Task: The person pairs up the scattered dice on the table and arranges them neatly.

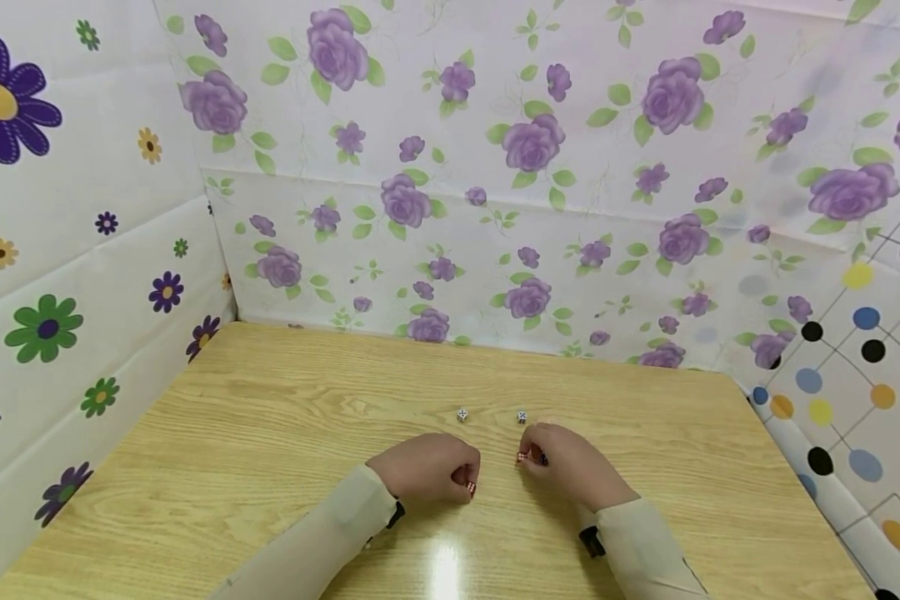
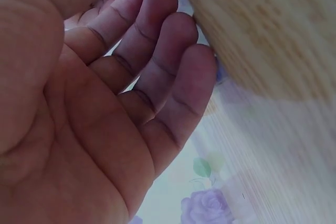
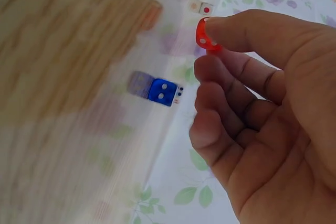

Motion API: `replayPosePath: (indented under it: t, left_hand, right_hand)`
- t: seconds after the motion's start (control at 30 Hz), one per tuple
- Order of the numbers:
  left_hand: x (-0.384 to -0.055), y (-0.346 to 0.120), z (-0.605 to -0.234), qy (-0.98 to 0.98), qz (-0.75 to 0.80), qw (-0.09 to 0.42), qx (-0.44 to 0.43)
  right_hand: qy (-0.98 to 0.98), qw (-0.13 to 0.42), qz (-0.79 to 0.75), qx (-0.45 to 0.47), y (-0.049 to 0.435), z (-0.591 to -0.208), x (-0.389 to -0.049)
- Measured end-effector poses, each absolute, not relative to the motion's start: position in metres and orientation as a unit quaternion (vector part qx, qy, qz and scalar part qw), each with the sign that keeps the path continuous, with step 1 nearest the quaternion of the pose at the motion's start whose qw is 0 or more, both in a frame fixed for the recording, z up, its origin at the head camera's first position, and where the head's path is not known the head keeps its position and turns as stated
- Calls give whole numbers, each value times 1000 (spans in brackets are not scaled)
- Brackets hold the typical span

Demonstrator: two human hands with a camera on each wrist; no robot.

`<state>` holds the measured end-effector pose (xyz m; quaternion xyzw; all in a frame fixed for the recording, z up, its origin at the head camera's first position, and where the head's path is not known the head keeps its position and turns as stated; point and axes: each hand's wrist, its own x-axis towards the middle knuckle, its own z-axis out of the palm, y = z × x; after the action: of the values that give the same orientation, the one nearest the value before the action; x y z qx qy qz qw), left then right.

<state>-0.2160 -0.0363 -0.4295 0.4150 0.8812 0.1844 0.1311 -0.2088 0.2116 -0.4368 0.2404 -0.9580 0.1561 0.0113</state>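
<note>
Between thumb and index finger, my left hand pinches a red die with white dots, low over the table. Its other fingers curl loosely in the left wrist view, and a sliver of blue shows behind them. Opposite it, my right hand pinches a second red die by thumb and fingertip. A blue die sits on the table close by the right fingers, mostly covered by that hand in the head view. Beyond the hands stand two white dice, one left and one right.
The wooden table has a glossy top that mirrors the dice. Floral sheeting hangs along its back edge, with patterned sheets at left and right. Dark bands circle both wrists at the sleeve cuffs.
</note>
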Motion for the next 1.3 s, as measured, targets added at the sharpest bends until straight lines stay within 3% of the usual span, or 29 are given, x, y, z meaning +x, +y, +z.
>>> replayPosePath:
  t: [0.23,1.1,1.3]
  left_hand:
    - [-217,-37,-429,882,182,131,415]
    - [-229,-46,-431,890,186,122,398]
    - [-229,-46,-430,891,180,124,397]
  right_hand:
    - [-951,-41,188,240,212,-438,-206]
    - [-967,-1,118,224,212,-442,-206]
    - [-966,-18,121,227,210,-439,-202]
